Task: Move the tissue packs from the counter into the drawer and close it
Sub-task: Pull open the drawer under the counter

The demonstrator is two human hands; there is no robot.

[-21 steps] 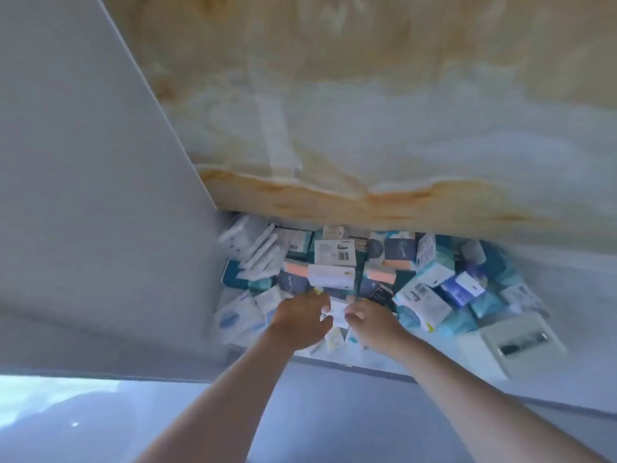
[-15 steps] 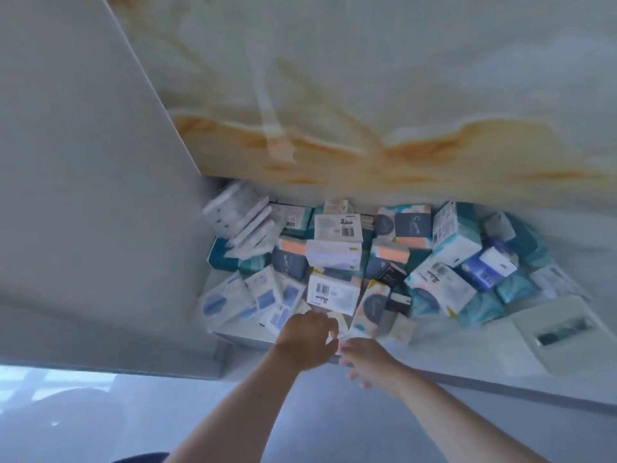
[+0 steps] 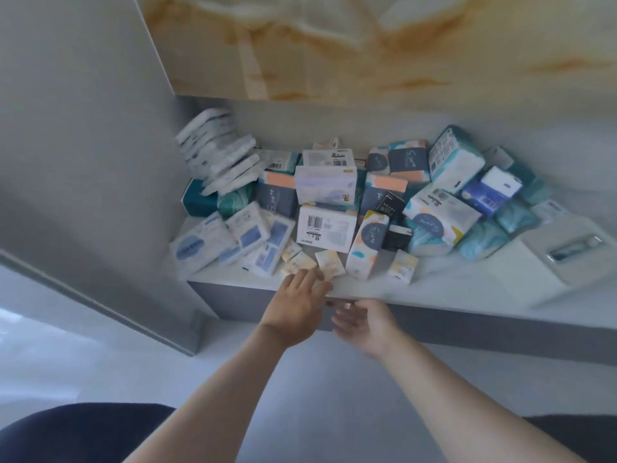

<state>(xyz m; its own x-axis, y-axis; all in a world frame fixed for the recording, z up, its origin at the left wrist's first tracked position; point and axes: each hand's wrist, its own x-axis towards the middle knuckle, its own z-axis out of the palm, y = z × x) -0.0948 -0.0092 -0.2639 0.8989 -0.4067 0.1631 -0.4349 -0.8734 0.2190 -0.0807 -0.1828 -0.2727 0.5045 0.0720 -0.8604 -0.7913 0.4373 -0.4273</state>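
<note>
Hands (image 3: 329, 312) withdrawn, empty; tissue packs (image 3: 330, 262) just beyond fingertips.

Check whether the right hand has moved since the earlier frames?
Yes. The right hand has pulled back toward the person: earlier it was over the tissue packs, now it is open below the drawer's front edge.

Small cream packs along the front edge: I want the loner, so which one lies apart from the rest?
The rightmost cream pack, alone right of the upright pack; the others cluster by the left hand.
</note>
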